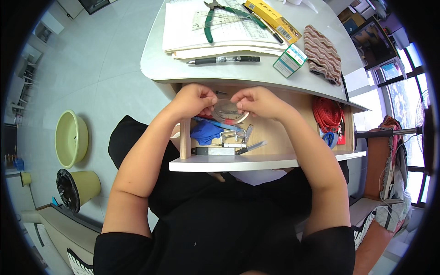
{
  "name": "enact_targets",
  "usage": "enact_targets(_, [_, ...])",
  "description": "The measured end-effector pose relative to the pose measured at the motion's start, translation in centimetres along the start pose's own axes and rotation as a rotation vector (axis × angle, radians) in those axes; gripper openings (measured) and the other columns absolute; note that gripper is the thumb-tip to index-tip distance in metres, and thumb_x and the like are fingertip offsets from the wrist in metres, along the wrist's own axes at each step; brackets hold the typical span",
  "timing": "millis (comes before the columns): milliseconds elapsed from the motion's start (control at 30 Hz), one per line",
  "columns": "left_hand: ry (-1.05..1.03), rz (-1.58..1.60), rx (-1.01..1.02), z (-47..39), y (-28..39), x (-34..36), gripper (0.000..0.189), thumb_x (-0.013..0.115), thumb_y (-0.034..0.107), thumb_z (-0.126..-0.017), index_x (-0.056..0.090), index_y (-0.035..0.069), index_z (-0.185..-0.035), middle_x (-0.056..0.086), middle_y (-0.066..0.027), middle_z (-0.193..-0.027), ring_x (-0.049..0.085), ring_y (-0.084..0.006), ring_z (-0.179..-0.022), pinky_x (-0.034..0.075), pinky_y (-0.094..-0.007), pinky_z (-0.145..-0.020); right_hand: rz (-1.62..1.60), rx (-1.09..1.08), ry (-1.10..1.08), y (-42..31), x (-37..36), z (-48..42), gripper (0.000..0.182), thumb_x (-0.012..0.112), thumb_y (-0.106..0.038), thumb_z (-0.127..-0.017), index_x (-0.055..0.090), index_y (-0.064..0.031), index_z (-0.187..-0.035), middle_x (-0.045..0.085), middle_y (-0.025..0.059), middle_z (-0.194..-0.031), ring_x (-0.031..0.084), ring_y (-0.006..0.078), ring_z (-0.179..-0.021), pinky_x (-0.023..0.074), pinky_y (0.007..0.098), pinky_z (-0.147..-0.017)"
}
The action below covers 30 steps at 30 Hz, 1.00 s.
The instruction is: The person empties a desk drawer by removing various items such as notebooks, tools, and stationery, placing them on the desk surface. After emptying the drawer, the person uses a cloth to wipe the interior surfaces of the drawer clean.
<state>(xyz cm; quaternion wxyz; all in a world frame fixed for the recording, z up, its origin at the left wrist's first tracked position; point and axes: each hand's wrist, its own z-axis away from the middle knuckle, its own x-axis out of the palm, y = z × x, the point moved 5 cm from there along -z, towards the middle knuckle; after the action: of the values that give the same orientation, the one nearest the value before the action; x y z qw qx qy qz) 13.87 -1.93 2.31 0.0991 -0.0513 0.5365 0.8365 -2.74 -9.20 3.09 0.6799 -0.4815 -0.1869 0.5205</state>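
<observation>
Above the pulled-out drawer (268, 163), my left hand (196, 99) pinches the left side of a clear ring (229, 118), which looks like a roll of transparent tape. My right hand (258, 102) grips the ring's right side between thumb and fingers. Some red shows at the ring's lower edge, and the drawer bottom shows through it. Just below the ring lie a bunched blue cloth or glove (206, 132), a wire clip-like metal piece (231, 136) and a small knife with a black handle (251, 147). Fingers partly hide the ring's upper sides.
Red coiled strap (326, 113) fills the drawer's right end. On the tabletop (161, 67) are papers (178, 34), green-handled pliers (208, 25), a pen (223, 60), a small box (290, 61), a yellow box (273, 20) and a striped cloth (322, 53). A basin (71, 139) and bin (86, 187) stand left.
</observation>
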Motion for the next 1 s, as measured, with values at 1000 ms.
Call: enact_targets(1000, [0.271, 0.466, 0.353, 6.6, 9.0, -3.3, 0.017, 0.064, 0.017, -0.085, 0.058, 0.006, -0.074, 0.057, -0.0012, -0.062, 0.051, -0.0065, -0.048, 0.041, -0.0187, -0.047, -0.896, -0.461, 0.217, -5.8, -0.7, 6.4, 0.024, 0.053, -0.023, -0.092, 0.059, 0.0003, -0.098, 0.060, 0.0044, -0.071, 0.051, 0.0052, -0.053, 0.0416, 0.0171, -0.046])
